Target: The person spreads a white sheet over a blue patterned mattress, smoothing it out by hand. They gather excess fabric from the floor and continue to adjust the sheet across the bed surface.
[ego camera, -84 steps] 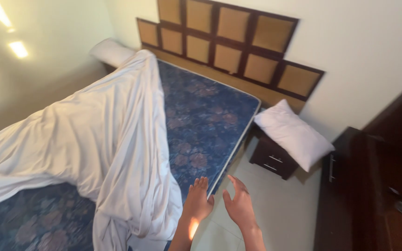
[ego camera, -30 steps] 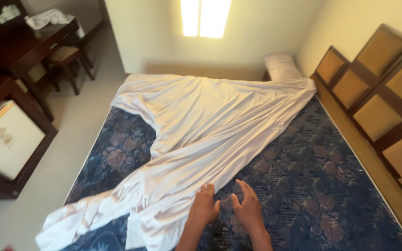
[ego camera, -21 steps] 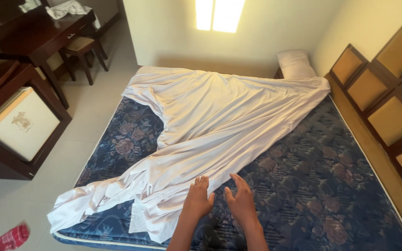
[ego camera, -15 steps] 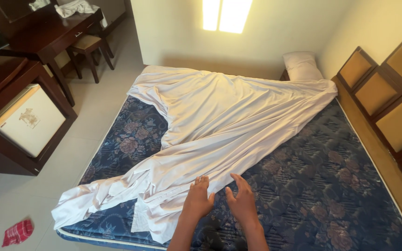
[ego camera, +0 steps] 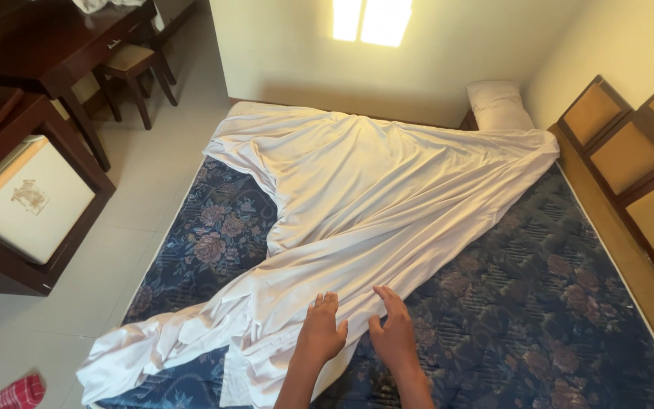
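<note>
Mattress point(ego camera: 539, 303): dark blue, floral pattern, fills most of the view. Bare surface runs ahead and to the right of the fingers; a second bare patch lies ahead-left of them.

White sheet point(ego camera: 372, 197): rumpled, spread diagonally across the mattress. It runs from the far corners down to the near-left edge, where a bunched end hangs over the side, well left of the fingers. Its near edge passes directly under both sets of fingertips.

Padded headboard panels point(ego camera: 630, 159): tan in dark frames, far right of the fingers, along the mattress side.

Dark wooden desk point(ego camera: 47, 45) and stool point(ego camera: 134, 64): well ahead-left of the fingers, on the pale tiled floor. Low dark cabinet point(ego camera: 28, 197) with a cream front, left of the fingers, across the floor.

Pillow point(ego camera: 497, 106): white, beyond the far edge of the sheet, ahead-right of the fingers.

Left hand point(ego camera: 321, 333): palm down, fingers together and nearly straight, laid flat on the sheet edge. Nothing grasped.

Right hand point(ego camera: 395, 333): just beside the left, not touching it. Fingers slightly spread and extended, tips on the sheet edge where it meets the bare mattress. Nothing grasped.

Small red checked item point(ego camera: 18, 392): on the floor, far left of the fingers.
</note>
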